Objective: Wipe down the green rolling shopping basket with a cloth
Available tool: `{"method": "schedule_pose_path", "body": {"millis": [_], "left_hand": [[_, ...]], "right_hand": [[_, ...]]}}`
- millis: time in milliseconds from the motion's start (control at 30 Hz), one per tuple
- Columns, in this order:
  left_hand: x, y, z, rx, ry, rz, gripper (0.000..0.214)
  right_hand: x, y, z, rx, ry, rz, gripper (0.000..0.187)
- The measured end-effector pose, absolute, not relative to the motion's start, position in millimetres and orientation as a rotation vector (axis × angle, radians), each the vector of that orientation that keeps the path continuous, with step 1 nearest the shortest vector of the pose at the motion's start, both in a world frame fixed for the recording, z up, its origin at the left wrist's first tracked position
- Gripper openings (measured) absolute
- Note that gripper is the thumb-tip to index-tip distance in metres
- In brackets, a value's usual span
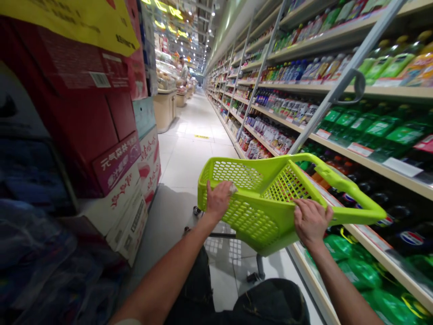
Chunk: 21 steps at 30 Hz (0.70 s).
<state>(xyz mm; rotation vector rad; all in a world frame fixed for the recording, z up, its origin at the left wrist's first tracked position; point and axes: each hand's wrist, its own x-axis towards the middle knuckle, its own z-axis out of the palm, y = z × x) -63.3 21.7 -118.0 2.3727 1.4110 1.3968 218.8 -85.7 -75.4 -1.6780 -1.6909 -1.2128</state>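
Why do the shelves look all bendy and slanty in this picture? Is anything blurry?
In the head view, the wide lens stretches things near the edges, so the drink shelves slant steeply, and the green plastic basket looks huge up close. Ceiling lights shine on the floor tiles, and the dark plastic wrapping at lower left looks soft.

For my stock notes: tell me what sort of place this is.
Most likely a supermarket aisle. Long shelves hold rows of bottled drinks, a green shopping basket sits on a wheeled frame, and stacked cartons stand along the aisle.
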Motion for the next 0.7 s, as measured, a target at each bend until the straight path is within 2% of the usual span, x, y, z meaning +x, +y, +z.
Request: {"method": "schedule_pose_path", "body": {"millis": [67,200,433,600,700], "left_hand": [[-68.1,24.2,-116.5,2.370,1.430,1.395,0.036],[-88.6,35.3,-122.5,2.085,1.787,1.467,0.033],[-53.6,18.8,-117.8,2.478,1.422,1.311,0.038],[-69.9,30.4,-119.5,2.161,1.765,1.401,0.037],[-51.6,22.7,-116.3,2.261,1.664,1.339,0.038]], "right_hand": [[221.8,-86.5,-75.3,-1.685,-1.744,-1.234,0.025],[223.0,-85.8,-76.5,-1.699,-1.746,-1.238,0.026],[219.2,-83.9,-76.2,-1.726,-1.704,-1.196,0.026],[216.9,-85.5,-74.9,-1.754,-1.729,-1.173,0.026],[212.6,-84.0,-75.2,-1.758,-1.675,-1.146,0.025]]}}
